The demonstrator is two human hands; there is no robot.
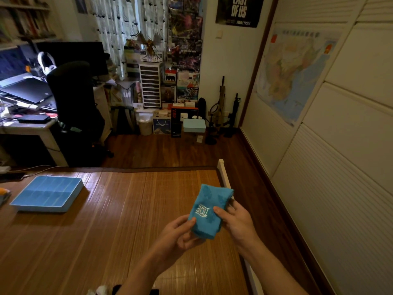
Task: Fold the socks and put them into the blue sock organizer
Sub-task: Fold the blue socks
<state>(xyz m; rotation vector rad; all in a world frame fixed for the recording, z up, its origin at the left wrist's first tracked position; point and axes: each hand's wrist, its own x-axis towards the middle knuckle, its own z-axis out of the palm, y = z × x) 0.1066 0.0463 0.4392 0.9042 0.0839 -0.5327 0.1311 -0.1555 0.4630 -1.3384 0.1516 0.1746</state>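
A folded turquoise sock (209,209) with white lettering is held up above the right part of the bamboo mat (110,220). My left hand (180,235) pinches its lower left edge with the thumb on top. My right hand (236,222) grips its right side, fingers wrapped behind. The blue sock organizer (47,193), a flat tray with several compartments that look empty, lies on the mat far to the left.
More fabric shows at the left edge (4,194) and at the bottom edge (100,291). A white bed rail (223,175) borders the mat on the right, with wooden floor and sliding wardrobe doors beyond. A desk and black chair (74,107) stand behind.
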